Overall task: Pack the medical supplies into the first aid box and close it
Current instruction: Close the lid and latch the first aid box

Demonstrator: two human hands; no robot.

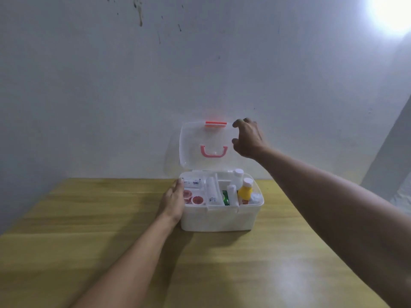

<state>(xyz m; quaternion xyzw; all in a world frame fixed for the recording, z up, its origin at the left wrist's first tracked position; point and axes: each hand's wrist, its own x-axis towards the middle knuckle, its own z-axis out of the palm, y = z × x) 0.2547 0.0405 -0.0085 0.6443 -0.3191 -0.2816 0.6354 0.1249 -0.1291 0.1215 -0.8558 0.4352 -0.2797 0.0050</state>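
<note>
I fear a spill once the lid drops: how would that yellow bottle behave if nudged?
The yellow bottle stands tall and narrow, so it would probably tip easily. Neighbouring bottles and the box wall crowd it, so it likely just leans. Round, it may roll if laid flat.

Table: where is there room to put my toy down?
The table is bare to the left of the left hand, in front of the box between the two arms, and in a narrower strip to the right of the box. The box itself is crowded with bottles and packets.
</note>
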